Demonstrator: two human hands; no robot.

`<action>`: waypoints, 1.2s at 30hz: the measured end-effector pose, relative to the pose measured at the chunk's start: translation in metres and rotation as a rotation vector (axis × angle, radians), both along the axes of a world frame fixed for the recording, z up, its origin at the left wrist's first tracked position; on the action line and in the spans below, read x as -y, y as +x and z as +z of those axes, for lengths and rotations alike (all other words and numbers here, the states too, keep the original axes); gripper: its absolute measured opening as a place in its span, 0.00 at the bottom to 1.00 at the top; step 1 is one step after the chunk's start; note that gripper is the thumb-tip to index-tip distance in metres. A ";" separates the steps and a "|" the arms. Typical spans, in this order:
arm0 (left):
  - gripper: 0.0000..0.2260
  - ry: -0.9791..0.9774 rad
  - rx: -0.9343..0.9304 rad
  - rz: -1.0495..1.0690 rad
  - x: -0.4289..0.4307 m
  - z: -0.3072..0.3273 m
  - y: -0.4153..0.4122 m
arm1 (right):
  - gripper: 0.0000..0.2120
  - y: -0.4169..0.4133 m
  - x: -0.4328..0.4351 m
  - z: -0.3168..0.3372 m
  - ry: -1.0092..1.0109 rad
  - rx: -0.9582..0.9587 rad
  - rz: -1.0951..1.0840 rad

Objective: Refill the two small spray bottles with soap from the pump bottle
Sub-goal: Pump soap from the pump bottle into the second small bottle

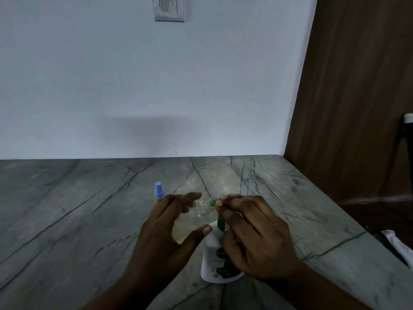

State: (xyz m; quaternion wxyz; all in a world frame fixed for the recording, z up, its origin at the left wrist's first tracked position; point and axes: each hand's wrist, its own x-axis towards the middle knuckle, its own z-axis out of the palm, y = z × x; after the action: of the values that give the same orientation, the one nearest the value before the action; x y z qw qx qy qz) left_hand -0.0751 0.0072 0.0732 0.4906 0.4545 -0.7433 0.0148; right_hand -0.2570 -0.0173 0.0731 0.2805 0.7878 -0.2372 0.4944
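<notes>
A white pump bottle [212,260] with a green pump head [221,222] stands on the counter near me. My right hand [252,233] is curled over the pump head, its fingertips pinching the green nozzle. My left hand [165,231] grips a small clear spray bottle [202,210], uncapped and tilted, with its threaded neck right at the nozzle tip. Pale yellow liquid shows faintly in its lower part. A second small spray bottle [158,194] with a blue cap and yellow contents stands upright just behind my left hand.
The grey veined stone counter [89,209] runs back to a white wall. A brown wooden panel [357,108] closes the right side. White cloth [397,242] lies beyond the counter's right edge. A switch plate [169,7] is on the wall.
</notes>
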 end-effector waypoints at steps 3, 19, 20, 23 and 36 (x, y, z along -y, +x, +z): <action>0.22 0.002 0.004 0.009 0.000 0.001 -0.001 | 0.17 -0.001 -0.002 0.001 0.023 -0.008 -0.009; 0.22 -0.024 0.053 0.024 0.001 -0.007 -0.004 | 0.17 0.003 -0.001 -0.009 -0.087 -0.013 -0.022; 0.22 -0.029 0.058 0.022 0.002 -0.009 -0.003 | 0.16 0.002 0.001 -0.013 -0.077 -0.013 -0.026; 0.22 -0.038 0.081 0.006 0.003 -0.013 -0.001 | 0.15 0.002 0.002 -0.022 -0.066 -0.003 -0.042; 0.21 -0.018 0.064 -0.001 0.002 -0.003 -0.006 | 0.12 0.000 0.004 0.000 -0.002 0.026 0.000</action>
State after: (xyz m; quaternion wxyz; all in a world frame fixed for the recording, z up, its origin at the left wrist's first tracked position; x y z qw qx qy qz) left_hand -0.0814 0.0057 0.0704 0.4705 0.4490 -0.7588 0.0355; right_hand -0.2568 -0.0215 0.0731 0.2782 0.7810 -0.2406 0.5048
